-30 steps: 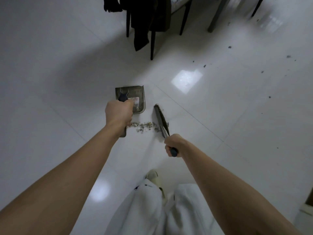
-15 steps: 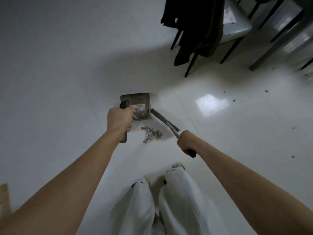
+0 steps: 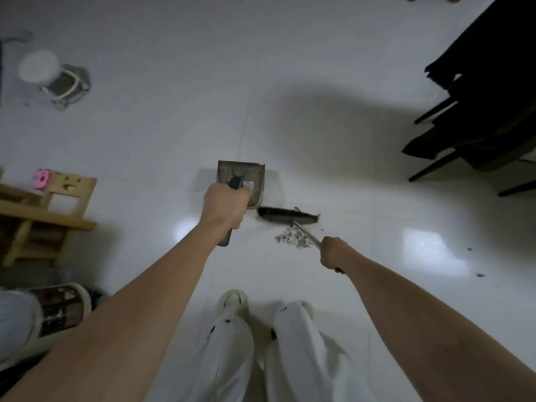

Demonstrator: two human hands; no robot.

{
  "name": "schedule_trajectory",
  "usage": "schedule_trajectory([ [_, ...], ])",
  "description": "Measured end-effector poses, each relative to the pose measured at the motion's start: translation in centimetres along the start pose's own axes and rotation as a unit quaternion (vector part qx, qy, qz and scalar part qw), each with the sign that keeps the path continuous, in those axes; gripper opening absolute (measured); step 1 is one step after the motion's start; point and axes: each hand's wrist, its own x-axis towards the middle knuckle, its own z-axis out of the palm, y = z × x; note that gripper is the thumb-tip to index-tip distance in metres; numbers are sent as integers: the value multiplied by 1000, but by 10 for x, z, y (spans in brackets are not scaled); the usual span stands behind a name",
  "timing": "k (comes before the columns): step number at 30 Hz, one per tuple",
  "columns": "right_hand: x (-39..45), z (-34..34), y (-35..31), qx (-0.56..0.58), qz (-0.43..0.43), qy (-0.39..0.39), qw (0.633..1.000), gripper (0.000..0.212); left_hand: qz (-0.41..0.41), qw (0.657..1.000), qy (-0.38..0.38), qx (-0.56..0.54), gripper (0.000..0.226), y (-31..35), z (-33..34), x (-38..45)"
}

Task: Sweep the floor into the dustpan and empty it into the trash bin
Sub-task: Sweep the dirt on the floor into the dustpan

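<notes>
Nearest the camera: two legs in white trousers (image 3: 232, 343), pale shoes planted on the white tiled floor (image 3: 174, 126).

Right hand (image 3: 333, 253) is holding the brush (image 3: 287, 217) by its thin handle, fingers closed round it; the dark bristle head is lying on the floor just beyond the debris pile (image 3: 294, 242). The pile is sitting between bristles and hand, right of the dustpan and clear of its mouth.

Left hand (image 3: 224, 204) is gripping the dustpan (image 3: 242, 181) by its dark handle, fingers wrapped shut. The pan is looking thin, stiff and light; the handle is the sensible hold, and keeping it level will matter once loaded. Debris is small, loose and light, likely to scatter under a hard stroke.

Further specks (image 3: 475, 262) are lying off to the right.

Beyond: a wooden stool (image 3: 49, 204) at left, a dark chair (image 3: 478, 117) at right. No trash bin positively identified.
</notes>
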Motion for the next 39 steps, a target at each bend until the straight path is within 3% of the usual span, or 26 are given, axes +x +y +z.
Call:
schedule_trajectory([
  [4,-28,-2,16,-52,-29,14,998,10,1,997,-16,81,38,-15,-20,-11],
  [9,-76,3,16,-48,-29,45,997,9,23,980,-56,191,37,-26,-53,-27],
  [14,-89,15,-11,53,14,64,996,7,50,934,-128,331,23,-23,-79,-28],
  [20,-83,49,-18,222,71,58,971,25,68,888,-202,408,21,-36,-104,-17],
  [23,-78,67,-21,263,90,62,959,27,114,858,-180,468,26,-50,-105,-6],
  [26,-70,80,-23,298,112,60,946,27,206,809,-100,542,30,-58,-102,8],
  [33,-58,84,-18,333,145,60,930,23,163,837,-101,513,17,-62,-100,26],
  [39,-54,74,-12,331,159,66,928,13,211,775,-110,585,22,-37,-79,-1],
])
